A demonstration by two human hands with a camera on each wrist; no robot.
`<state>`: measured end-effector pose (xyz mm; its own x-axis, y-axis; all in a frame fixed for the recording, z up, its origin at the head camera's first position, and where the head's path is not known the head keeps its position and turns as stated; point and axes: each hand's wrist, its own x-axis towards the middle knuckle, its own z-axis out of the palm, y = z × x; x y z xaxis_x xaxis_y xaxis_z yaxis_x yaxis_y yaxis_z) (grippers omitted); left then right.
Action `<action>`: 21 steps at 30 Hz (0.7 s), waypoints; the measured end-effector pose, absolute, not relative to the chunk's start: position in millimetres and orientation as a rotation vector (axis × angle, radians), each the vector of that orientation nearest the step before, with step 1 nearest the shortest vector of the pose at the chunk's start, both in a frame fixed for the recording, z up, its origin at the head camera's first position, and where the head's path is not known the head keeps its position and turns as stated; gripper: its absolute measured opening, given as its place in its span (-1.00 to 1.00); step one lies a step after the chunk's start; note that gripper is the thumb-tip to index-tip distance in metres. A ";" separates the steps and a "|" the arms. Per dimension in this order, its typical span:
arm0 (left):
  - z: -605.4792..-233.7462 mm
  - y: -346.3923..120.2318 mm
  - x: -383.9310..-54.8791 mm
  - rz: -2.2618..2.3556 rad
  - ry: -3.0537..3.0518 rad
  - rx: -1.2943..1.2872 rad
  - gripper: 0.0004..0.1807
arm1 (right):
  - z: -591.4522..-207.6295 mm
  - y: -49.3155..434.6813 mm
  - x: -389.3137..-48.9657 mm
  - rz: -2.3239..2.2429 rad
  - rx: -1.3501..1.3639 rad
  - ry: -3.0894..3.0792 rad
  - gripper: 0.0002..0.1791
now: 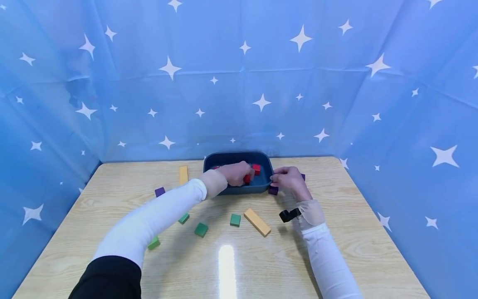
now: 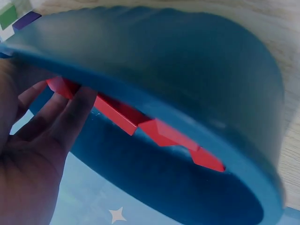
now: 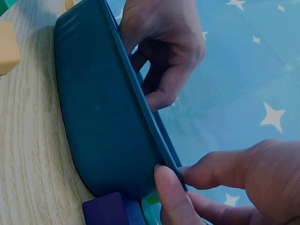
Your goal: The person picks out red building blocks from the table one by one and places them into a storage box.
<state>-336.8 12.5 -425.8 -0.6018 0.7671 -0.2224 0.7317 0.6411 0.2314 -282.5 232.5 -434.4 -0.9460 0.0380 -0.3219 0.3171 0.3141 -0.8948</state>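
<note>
A dark blue bin [image 1: 239,190] stands at the back of the table with several red blocks in it. My left hand [image 1: 236,173] reaches inside, its fingers curled around a red block [image 1: 247,179]; the bin wall partly hides this grip in the left wrist view. Close by lies another red block [image 1: 256,169], and more red blocks [image 2: 117,114] show along the bin's inside. At the right end, my right hand [image 1: 289,180] pinches the bin's rim [image 3: 161,140] between thumb and fingers. A purple block [image 3: 107,210] sits against the bin just below that hand.
Several green blocks, including one green block [image 1: 235,220], lie in front of the bin. A long yellow block [image 1: 257,222] is nearer the middle and another yellow block [image 1: 184,175] is left of the bin. One purple block [image 1: 159,192] lies at the left. A star-patterned curtain [image 1: 239,104] closes the back.
</note>
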 end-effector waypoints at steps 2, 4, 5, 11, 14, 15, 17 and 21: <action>-426.9 15.2 -336.9 0.160 2.567 1.187 -0.69 | -436.0 233.5 -282.3 -1.684 0.312 2.337 -0.54; -427.7 17.8 -336.5 0.158 2.562 1.181 -0.65 | -437.6 234.4 -282.2 -1.693 0.304 2.341 -0.54; -428.1 18.9 -336.0 0.154 2.558 1.181 -0.63 | -438.7 234.9 -282.1 -1.696 0.300 2.342 -0.54; -429.5 19.7 -333.5 0.145 2.531 1.098 -0.53 | -442.2 236.5 -282.8 -1.683 0.304 2.324 -0.54; -429.7 18.5 -334.2 0.168 2.520 1.087 -0.49 | -441.8 236.9 -282.5 -1.672 0.307 2.333 -0.54; -429.7 17.8 -335.1 0.179 2.519 1.093 -0.48 | -441.1 236.9 -282.4 -1.674 0.309 2.337 -0.54; -429.3 15.8 -337.0 0.211 2.518 1.113 -0.49 | -439.9 236.9 -282.7 -1.675 0.308 2.349 -0.55; -429.4 9.3 -340.3 0.243 2.530 1.134 -0.61 | -438.9 236.4 -283.1 -1.678 0.296 2.352 -0.54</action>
